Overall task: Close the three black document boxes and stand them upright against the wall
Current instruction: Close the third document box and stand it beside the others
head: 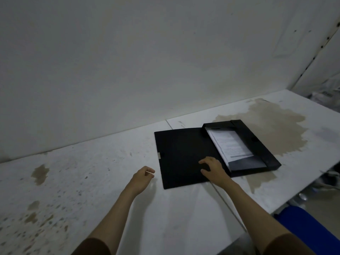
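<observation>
Where stained white table (pixel 92 181) meets blotched wall (pixel 128 61): open document box (pixel 217 148), 2 o'clock; right hand (pixel 214 170) splayed on lid, left hand (pixel 142 178) loosely curled, empty.

Both bare forearms reach forward. The left hand (pixel 142 176) is loosely curled with the thumb side up. The right hand (pixel 213 168) lies palm down, fingers spread.
</observation>
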